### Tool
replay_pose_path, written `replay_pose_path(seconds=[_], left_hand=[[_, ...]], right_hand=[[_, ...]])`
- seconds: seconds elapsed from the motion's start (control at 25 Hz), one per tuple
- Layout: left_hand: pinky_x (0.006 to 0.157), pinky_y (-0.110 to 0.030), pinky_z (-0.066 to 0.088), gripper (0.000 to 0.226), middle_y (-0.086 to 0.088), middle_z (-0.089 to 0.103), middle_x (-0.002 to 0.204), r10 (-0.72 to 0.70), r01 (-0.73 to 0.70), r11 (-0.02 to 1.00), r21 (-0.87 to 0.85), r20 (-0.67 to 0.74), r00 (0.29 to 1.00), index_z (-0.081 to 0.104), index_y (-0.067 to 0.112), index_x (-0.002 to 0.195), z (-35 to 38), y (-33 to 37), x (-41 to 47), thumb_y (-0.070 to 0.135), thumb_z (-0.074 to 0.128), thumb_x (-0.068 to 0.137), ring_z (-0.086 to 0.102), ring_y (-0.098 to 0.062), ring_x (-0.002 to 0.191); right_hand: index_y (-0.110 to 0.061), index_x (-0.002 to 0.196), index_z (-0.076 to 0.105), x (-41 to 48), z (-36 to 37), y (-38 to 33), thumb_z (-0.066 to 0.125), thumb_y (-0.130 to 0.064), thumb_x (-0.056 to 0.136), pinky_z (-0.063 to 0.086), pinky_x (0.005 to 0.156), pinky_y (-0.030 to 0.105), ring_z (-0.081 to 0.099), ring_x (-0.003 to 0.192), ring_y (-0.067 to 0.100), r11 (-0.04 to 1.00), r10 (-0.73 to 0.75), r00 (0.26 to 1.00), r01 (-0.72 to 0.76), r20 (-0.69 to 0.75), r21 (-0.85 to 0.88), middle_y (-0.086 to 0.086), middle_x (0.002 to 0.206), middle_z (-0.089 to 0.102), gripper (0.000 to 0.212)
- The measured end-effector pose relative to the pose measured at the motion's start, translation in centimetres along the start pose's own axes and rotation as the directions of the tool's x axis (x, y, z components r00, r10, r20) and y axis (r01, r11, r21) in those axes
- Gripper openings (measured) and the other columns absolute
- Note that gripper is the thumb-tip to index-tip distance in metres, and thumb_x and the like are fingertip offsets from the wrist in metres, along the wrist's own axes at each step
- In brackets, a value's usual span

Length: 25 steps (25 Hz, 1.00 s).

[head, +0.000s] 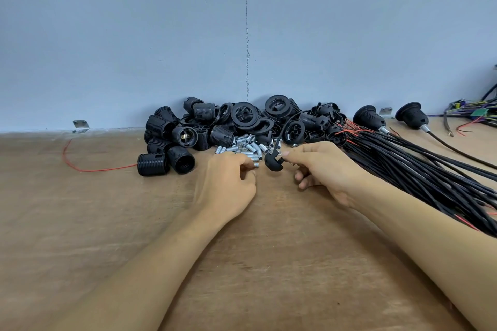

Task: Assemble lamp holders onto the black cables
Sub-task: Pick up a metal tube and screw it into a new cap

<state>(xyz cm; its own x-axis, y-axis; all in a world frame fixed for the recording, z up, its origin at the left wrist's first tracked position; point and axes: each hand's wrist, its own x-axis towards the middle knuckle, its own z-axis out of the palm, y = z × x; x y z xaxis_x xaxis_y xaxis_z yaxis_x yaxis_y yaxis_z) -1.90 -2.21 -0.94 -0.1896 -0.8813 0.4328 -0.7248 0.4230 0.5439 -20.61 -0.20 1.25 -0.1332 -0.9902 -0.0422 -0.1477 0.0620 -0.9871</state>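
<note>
Spreading over the worktop (107, 209): black cables (419, 169) at right, lamp holders (215, 126) heaped by the wall (134, 35); right hand (325, 166) fingers pinch a holder cap (273, 162) threaded on one cable; left hand (228, 183) fingers pinch a metal tube (256, 165) beside it; next probably: line tube up with cap hole

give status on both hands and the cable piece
Left hand pinching a metal tube. Right hand pinching black cap, cable running from it. Loose tubes just behind, nothing between the hands.

An assembly workshop: wooden bench (80, 223) heaped with lamp holders (204, 126), metal tubes (247, 145) (loose) and black cables (416, 169).
</note>
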Motion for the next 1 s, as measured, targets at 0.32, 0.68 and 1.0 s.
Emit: replay_pose_path(seconds=[0.32, 0.68, 1.0], left_hand=[[0.078, -0.028, 0.046, 0.018, 0.004, 0.064, 0.1, 0.003, -0.003, 0.999, 0.035, -0.011, 1.0, 0.079, 0.021, 0.104, 0.3, -0.4, 0.1, 0.019, 0.065, 0.091, 0.062, -0.014, 0.091], [0.076, -0.025, 0.05, 0.024, 0.018, 0.065, 0.084, -0.068, 0.06, 0.992, -0.114, -0.075, 0.995, 0.064, 0.031, 0.102, -0.4, -0.3, -0.7, 0.018, 0.071, 0.084, 0.06, 0.002, 0.076], [0.075, -0.022, 0.039, 0.01, 0.015, 0.062, 0.092, 0.055, -0.057, 0.998, 0.034, 0.051, 0.997, 0.071, 0.028, 0.095, 0.0, -0.1, -1.1, 0.033, 0.074, 0.087, 0.051, -0.002, 0.082]], right_hand=[[-0.005, 0.084, 0.067, -0.2, -0.2, 0.0, 0.071, -0.017, 0.092, 0.049, 0.043, 0.024, 0.052, 0.048, 0.012, 1.0, -0.006, 1.0, 0.005, 0.015, 0.02, 0.002, 0.062, 0.05, 0.015], [-0.003, 0.088, 0.065, -0.4, -0.2, -0.4, 0.068, -0.008, 0.092, 0.041, 0.04, 0.021, 0.052, 0.045, 0.01, 0.984, 0.053, 0.998, -0.059, 0.037, 0.167, 0.0, 0.06, 0.048, 0.008], [0.002, 0.101, 0.066, -0.5, 0.2, -0.5, 0.068, -0.007, 0.092, 0.035, 0.039, 0.02, 0.047, 0.045, 0.01, 0.982, 0.067, 0.996, -0.077, 0.064, 0.174, -0.005, 0.053, 0.049, 0.013]])
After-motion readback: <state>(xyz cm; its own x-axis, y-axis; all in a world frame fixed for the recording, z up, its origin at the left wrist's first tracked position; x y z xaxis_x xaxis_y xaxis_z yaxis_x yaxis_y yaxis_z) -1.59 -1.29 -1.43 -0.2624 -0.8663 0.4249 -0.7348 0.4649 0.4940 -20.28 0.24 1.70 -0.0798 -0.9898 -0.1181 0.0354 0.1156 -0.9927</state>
